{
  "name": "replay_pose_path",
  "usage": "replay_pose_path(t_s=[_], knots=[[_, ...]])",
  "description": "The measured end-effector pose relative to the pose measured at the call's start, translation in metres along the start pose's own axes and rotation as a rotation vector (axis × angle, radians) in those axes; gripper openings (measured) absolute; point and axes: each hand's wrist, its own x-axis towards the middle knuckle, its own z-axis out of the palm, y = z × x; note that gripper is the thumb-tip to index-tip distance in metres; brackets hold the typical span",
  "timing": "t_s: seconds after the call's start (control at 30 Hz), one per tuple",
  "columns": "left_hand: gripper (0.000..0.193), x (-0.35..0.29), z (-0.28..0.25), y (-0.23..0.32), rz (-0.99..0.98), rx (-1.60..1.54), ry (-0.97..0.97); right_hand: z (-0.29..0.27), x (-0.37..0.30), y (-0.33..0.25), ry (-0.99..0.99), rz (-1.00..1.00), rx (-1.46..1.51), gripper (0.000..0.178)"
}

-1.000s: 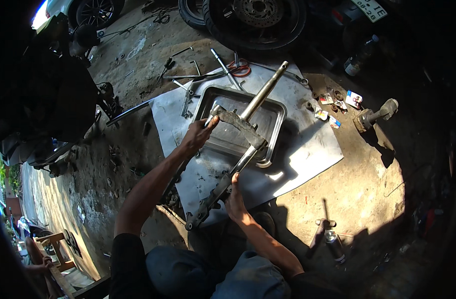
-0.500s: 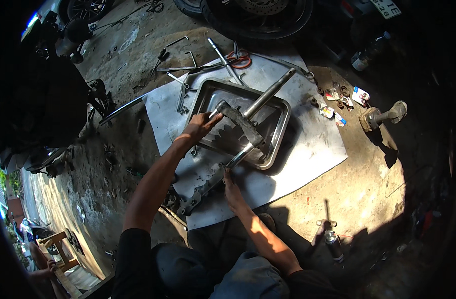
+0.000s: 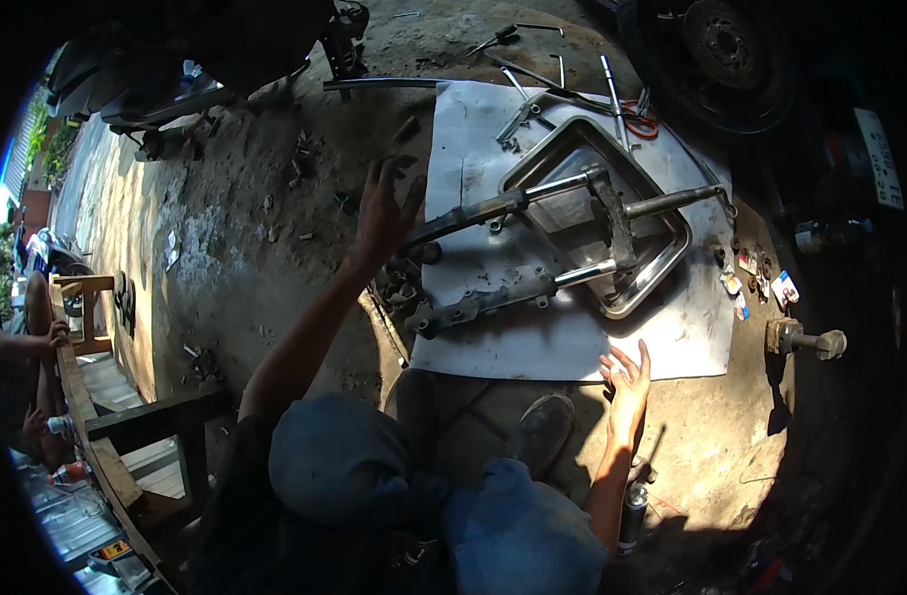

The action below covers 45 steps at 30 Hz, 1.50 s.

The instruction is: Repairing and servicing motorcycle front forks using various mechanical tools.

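A motorcycle front fork lies across a steel tray [image 3: 683, 243] on a white sheet [image 3: 453, 352]. Its two dark-bottomed legs point left: the far leg [image 3: 488, 209] and the near leg [image 3: 498, 297]. A grimy clamp [image 3: 612, 218] joins them, and a steering stem [image 3: 672, 201] sticks out to its right. Beside the far leg's lower end my left hand [image 3: 382, 213] is raised, fingers spread and nothing in them. My right hand [image 3: 627, 382] is palm up at the sheet's near edge, fingers apart and also holding nothing.
Wrenches, long bars and an orange cord [image 3: 640, 121] lie beyond the tray. Small parts and packets [image 3: 756, 278] sit right of the sheet, near a metal piston-like part [image 3: 808, 342]. A spray can [image 3: 633, 516] stands by my right forearm. A wooden frame [image 3: 116, 461] is at left.
Both hands have let go of the fork and drawn apart, left hand leftward, right hand toward the sheet's near edge. The fork now rests across the tray. My view has swung left.
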Motion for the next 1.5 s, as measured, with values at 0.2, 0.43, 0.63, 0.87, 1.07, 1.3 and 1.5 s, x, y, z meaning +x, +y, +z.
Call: replay_pose_path(t_s=[0.2,0.43,0.63,0.87,1.07,1.3,1.5], knots=[[0.043,-0.161,-0.008,-0.057,-0.229,0.208,0.010,-0.025,-0.009,0.018,0.056,0.110,-0.291,0.054],[0.020,-0.191,-0.020,-0.061,-0.288,0.064,0.049,0.111,-0.031,-0.005,-0.456,-0.045,-0.195,0.052],[0.032,-0.166,-0.051,0.044,-0.504,-0.477,0.014,0.225,-0.074,0.003,-1.046,-0.218,-0.135,0.074],[0.065,-0.127,-0.030,0.100,-0.739,-0.851,-0.188,0.249,-0.079,0.006,-0.590,-0.070,0.215,0.042],[0.054,-0.142,0.013,0.115,-0.729,-0.834,-0.756,0.177,-0.027,-0.043,-0.067,-0.153,0.215,0.030],[0.064,-0.081,0.018,0.109,-0.562,-0.930,-0.609,0.093,-0.002,-0.081,0.241,-0.259,0.375,0.049],[0.087,-0.101,0.054,0.152,-0.900,-1.414,-0.778,0.145,-0.040,-0.023,-0.146,-0.890,-0.518,0.055]])
